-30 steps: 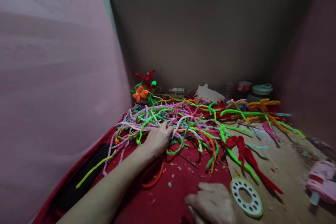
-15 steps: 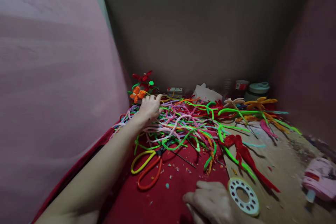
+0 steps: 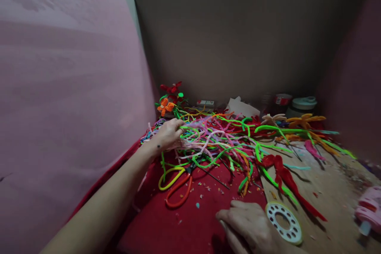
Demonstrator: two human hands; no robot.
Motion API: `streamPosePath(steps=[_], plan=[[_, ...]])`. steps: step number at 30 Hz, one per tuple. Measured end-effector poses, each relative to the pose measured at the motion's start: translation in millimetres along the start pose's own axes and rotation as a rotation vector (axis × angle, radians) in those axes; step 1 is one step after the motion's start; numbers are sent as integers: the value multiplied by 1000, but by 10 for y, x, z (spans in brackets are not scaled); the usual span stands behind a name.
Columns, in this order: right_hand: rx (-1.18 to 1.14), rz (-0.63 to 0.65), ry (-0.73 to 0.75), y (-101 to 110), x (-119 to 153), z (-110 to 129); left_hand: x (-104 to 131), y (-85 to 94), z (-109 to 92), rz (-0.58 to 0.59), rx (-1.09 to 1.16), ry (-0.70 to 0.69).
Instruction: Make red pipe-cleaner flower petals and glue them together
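My left hand (image 3: pixel 170 135) reaches into the left side of a tangled heap of coloured pipe cleaners (image 3: pixel 208 137); its fingers are bent down among pink and lilac stems, and their tips are hidden. Near the bottom edge, my right hand (image 3: pixel 250 222) is closed over the red cloth (image 3: pixel 166 230); what its fingers hold, if anything, is hidden. Scissors (image 3: pixel 178 192) with one yellow and one red handle lie in front of the heap, blades partly under it. A roll of tape on a white holed core (image 3: pixel 283 223) lies right beside my right hand.
Orange and red pipe-cleaner flowers (image 3: pixel 165 107) stand at the back left. To the right are a red bent piece (image 3: pixel 287 182), an orange flower (image 3: pixel 306 121), a pink glue gun (image 3: pixel 369 208) and a lidded jar (image 3: pixel 303 105). Walls rise on the left, back and right.
The whole view has shifted, so most things appear farther right. My left hand has come slightly down and nearer within the heap. My right hand keeps its closed shape beside the tape.
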State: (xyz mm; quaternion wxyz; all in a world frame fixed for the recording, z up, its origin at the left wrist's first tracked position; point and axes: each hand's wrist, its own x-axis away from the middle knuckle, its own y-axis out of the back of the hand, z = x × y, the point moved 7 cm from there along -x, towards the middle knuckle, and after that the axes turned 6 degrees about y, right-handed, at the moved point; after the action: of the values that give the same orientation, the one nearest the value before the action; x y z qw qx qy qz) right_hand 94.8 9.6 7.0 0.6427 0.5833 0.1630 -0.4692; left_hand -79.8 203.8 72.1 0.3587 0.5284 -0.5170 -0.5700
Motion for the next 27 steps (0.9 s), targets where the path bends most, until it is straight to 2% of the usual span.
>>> streamPosePath(steps=[2, 3, 5, 9, 13, 16, 19, 22, 24, 27], plan=[[7, -9, -17, 11, 4, -10, 106, -175, -115, 65, -28, -145], [7, -11, -22, 13, 5, -13, 190, -296, -188, 135, -72, -239], [4, -16, -19, 15, 4, -14, 360, -471, -268, 212, -108, -320], [-6, -11, -8, 9, -1, -14, 615, -591, -334, 183, -199, -339], [8, -21, 8, 18, -4, -10, 686, -586, -354, 165, -211, -298], [20, -25, 8, 30, -8, -6, 643, -527, -367, 220, -111, -295], [37, -7, -6, 34, -11, -4, 560, -458, -334, 391, 131, -282], [45, -4, -11, 35, -10, -6, 409, -410, -232, 508, 397, -177], [35, -11, -8, 31, -6, -11, 256, -419, -147, 468, 434, -87], [12, -9, -14, 15, 4, -26, -1, -478, -34, 280, 229, 48]])
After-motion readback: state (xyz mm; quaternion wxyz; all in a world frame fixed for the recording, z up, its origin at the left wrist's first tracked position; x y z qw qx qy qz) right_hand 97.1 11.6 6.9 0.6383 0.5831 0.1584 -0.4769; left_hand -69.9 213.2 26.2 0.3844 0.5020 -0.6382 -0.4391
